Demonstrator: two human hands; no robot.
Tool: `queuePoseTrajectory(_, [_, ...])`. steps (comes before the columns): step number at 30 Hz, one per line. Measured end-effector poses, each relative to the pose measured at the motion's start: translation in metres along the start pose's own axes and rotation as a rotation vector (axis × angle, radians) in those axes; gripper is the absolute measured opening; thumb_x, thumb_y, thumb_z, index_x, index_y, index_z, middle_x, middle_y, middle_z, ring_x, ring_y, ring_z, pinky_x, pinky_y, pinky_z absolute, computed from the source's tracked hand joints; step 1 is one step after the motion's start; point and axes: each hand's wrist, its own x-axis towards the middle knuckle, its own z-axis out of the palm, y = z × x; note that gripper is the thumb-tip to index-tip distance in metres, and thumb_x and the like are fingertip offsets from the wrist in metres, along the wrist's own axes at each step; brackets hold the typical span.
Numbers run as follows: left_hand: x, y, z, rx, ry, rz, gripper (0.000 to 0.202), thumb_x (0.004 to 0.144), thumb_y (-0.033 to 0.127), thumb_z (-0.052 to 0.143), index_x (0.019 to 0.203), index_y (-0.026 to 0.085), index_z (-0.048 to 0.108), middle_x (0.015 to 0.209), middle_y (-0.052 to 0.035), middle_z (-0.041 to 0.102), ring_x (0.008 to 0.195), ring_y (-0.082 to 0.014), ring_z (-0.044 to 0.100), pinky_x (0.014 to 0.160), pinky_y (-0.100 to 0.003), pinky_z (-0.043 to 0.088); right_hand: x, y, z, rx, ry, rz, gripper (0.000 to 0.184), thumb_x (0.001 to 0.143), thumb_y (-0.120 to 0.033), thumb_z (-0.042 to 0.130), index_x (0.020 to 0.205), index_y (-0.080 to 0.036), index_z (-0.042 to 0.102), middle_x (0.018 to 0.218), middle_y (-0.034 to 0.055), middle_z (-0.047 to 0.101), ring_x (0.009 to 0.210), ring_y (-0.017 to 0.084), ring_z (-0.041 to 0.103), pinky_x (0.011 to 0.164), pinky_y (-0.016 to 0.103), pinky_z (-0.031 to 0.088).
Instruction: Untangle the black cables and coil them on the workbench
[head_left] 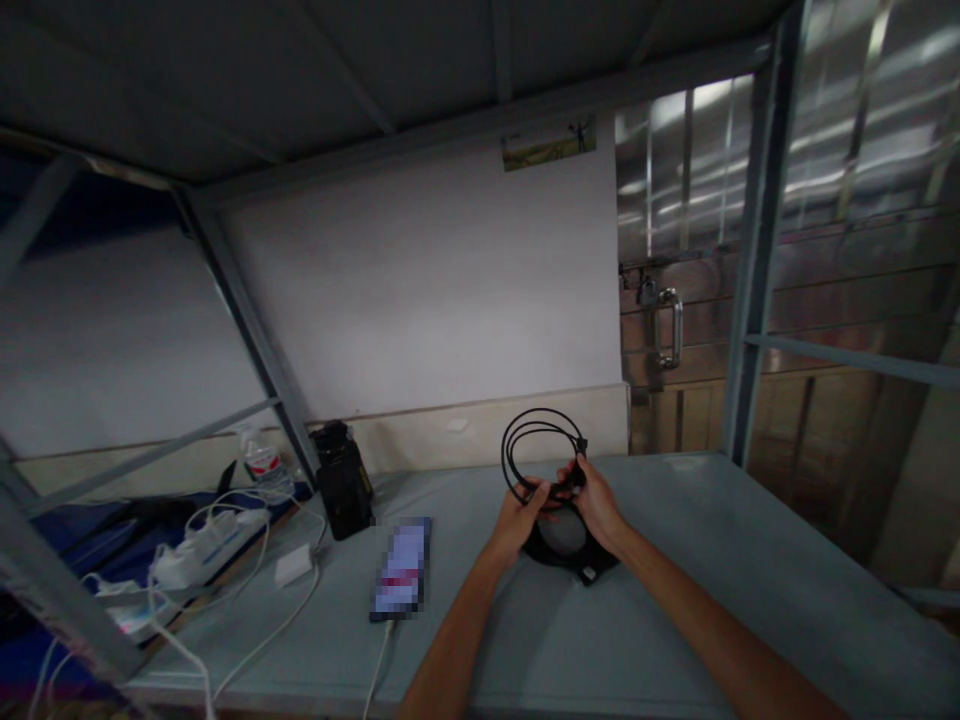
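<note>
A coiled black cable (541, 412) is held up in loops between my two hands. My left hand (521, 515) is closed around the lower left of the coil. On its right side, my right hand (594, 500) pinches the cable near a small dark plug end (581, 445). Just below my hands, a black round item with a greyish centre (562, 532) lies on the grey-blue surface (682, 560). Part of it is hidden behind my fingers, so I cannot tell what it is.
Left of my arms lies a phone (402, 568) with a white cable plugged in. Farther left are a white adapter (294, 566), power strips (210, 550), a black boxy item (343, 485) and a plastic bottle (264, 465). Metal posts (757, 250) frame the surface, with a panel overhead.
</note>
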Motion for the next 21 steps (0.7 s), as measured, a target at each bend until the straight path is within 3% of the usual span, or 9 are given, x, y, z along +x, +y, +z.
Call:
queuePoseTrajectory(6, [0.006, -0.009, -0.005, -0.059, 0.072, 0.020, 0.062, 0.081, 0.068, 0.097, 0.107, 0.016, 0.075, 0.098, -0.0133, 0.082, 0.092, -0.0295, 0.081, 0.082, -0.038, 0.065, -0.003, 0.006, 0.000, -0.148, -0.055, -0.031, 0.063, 0.071, -0.078, 0.088, 0.094, -0.023, 0.068, 0.092, 0.0046, 0.074, 0.084, 0.021, 0.068, 0.074, 0.032, 0.057])
queuePoseTrajectory(12, [0.008, -0.009, -0.007, -0.086, 0.106, 0.004, 0.062, 0.077, 0.067, 0.099, 0.105, 0.016, 0.076, 0.099, -0.0131, 0.083, 0.087, -0.0271, 0.079, 0.082, -0.036, 0.062, -0.014, 0.002, -0.001, -0.268, -0.142, -0.042, 0.066, 0.077, -0.075, 0.090, 0.114, -0.022, 0.075, 0.111, 0.0070, 0.078, 0.101, 0.023, 0.071, 0.081, 0.031, 0.058])
queuePoseTrajectory(14, [0.007, -0.006, -0.007, -0.117, 0.112, -0.009, 0.060, 0.076, 0.063, 0.102, 0.103, 0.016, 0.077, 0.099, -0.0124, 0.082, 0.086, -0.0247, 0.078, 0.084, -0.035, 0.061, -0.014, 0.001, -0.001, -0.314, -0.178, -0.061, 0.065, 0.078, -0.075, 0.090, 0.112, -0.021, 0.076, 0.104, 0.0063, 0.077, 0.096, 0.022, 0.070, 0.077, 0.029, 0.056])
queuePoseTrajectory(18, [0.005, 0.001, -0.007, -0.163, 0.137, -0.020, 0.054, 0.075, 0.055, 0.104, 0.103, 0.016, 0.079, 0.094, -0.0088, 0.081, 0.081, -0.0209, 0.074, 0.079, -0.030, 0.057, -0.013, 0.000, -0.001, -0.424, -0.171, -0.121, 0.062, 0.078, -0.077, 0.089, 0.088, -0.018, 0.071, 0.077, 0.0003, 0.066, 0.069, 0.014, 0.055, 0.060, 0.024, 0.042])
queuePoseTrajectory(21, [0.004, 0.005, -0.006, -0.143, 0.139, 0.002, 0.048, 0.077, 0.050, 0.103, 0.104, 0.017, 0.082, 0.092, -0.0073, 0.079, 0.081, -0.0206, 0.072, 0.077, -0.029, 0.056, -0.014, 0.000, -0.002, -0.409, -0.204, -0.088, 0.064, 0.076, -0.078, 0.089, 0.090, -0.019, 0.071, 0.074, -0.0012, 0.064, 0.061, 0.011, 0.048, 0.055, 0.025, 0.037])
